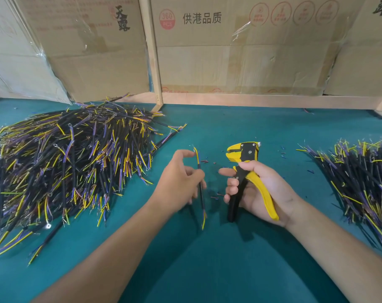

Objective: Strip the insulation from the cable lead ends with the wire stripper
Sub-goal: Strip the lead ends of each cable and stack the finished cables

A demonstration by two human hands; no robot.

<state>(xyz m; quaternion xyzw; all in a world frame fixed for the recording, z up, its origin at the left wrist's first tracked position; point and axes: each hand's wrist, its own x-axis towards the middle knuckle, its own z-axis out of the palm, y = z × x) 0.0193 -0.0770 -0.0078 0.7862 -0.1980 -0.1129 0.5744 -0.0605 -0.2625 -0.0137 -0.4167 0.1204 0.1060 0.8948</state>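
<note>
Cable in hand: short black-sheathed cable (200, 189) with yellow and purple leads at both ends, held near-upright above the bench (229, 248), between the two piles.
Left hand: left hand (179, 182) pinches the cable at mid-sheath, thumb and fingertips curled round it; the upper leads stand free above the fingers, apparently to present them to the tool.
Wire stripper: yellow-and-black wire stripper (246, 169), head uppermost, its mouth facing left toward the cable; tool and cable are apart, nothing in the mouth.
Right hand: right hand (257, 189) wraps the two handles, fingers curled round the black one, palm against the yellow one; handles look spread, so the tool is judged ready to take a lead.
Supply pile: large heap of cables (65, 162) on the left of the bench, within the left hand's reach.
Second pile: smaller pile (364, 182) at the right; judged finished pieces, not confirmed.
Offcuts: small insulation scraps (214, 195) on the bench between and beyond the hands, consistent with stripping done here.
Backdrop: cardboard cartons (240, 47) behind a wooden frame.
Stage: judged between strips; upper lead end needs feeding into the mouth.
</note>
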